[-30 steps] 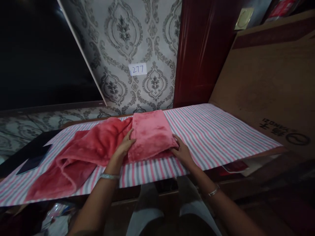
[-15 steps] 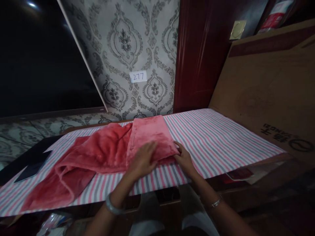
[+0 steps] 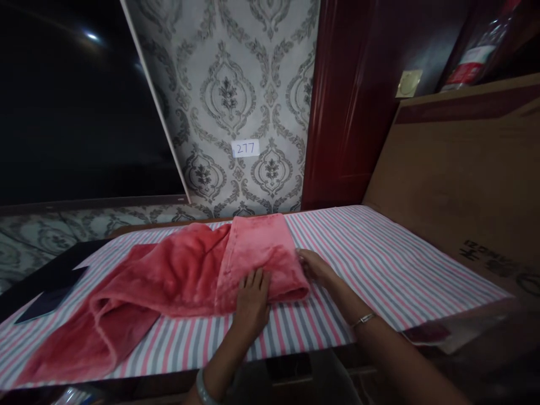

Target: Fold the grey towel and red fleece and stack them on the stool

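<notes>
A pink-red plush blanket [image 3: 185, 270] lies across the striped cloth. Its right part is folded over into a flat, lighter panel, while the left part is rumpled and trails to the front left. My left hand [image 3: 253, 295] rests on the near side of the folded panel, fingers stretched out and pressing on the pile. Against the panel's right edge is my right hand [image 3: 314, 264], its fingers extended and slightly curved; the thumb side is partly hidden. Neither hand lifts the blanket.
The striped cloth [image 3: 358, 253] covers a long table. A dark flat object [image 3: 50, 295] lies at the left, below a large screen [image 3: 84, 112]. A tall cardboard box [image 3: 455, 174] stands on the right. Behind are patterned wallpaper and a paper label [image 3: 245, 148] reading 277.
My left hand has slid toward the panel's near edge. My right hand has moved from the near right corner up along the right edge. The camera view has tilted up slightly.
</notes>
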Motion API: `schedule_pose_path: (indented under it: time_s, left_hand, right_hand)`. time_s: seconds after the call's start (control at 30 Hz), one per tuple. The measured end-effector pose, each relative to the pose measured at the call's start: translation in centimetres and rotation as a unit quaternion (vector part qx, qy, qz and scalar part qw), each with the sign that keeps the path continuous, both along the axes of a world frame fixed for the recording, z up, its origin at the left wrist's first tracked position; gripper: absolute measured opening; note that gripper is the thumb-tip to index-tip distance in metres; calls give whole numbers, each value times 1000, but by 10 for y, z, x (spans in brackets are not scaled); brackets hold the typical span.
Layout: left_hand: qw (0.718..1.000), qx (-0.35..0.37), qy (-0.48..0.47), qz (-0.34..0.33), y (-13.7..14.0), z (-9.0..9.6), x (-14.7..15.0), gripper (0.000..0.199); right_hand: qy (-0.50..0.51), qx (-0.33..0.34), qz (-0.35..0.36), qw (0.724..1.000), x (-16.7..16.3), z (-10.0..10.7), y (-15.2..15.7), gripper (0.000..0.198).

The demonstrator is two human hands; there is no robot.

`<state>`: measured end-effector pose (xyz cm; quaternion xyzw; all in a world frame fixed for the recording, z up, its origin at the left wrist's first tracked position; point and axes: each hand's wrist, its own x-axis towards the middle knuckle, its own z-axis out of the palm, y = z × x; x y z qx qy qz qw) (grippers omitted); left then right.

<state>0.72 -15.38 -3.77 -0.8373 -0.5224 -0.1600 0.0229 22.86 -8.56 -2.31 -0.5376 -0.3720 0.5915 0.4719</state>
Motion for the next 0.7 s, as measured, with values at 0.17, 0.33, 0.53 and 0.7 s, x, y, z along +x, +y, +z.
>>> schedule_pose_path:
  time_s: [0.17,0.33,0.53,0.7]
  left_hand:
    - [1000,-5,3,-18,-3,3,-24,67]
    - [998,19,-50,-28,2,11,-24,58]
    - [990,38,-113,-74,6,48,29,53]
    - [972,28,-158,-171,5,88,114,48]
  right_hand:
    - [0,95,17,995,-27,-1,18,46]
    - [-23,205,-12,978,-46,8,34,63]
    - [-82,290,-15,953,6,59,48,59]
    - [-183,252,-81,947,97,119,39,63]
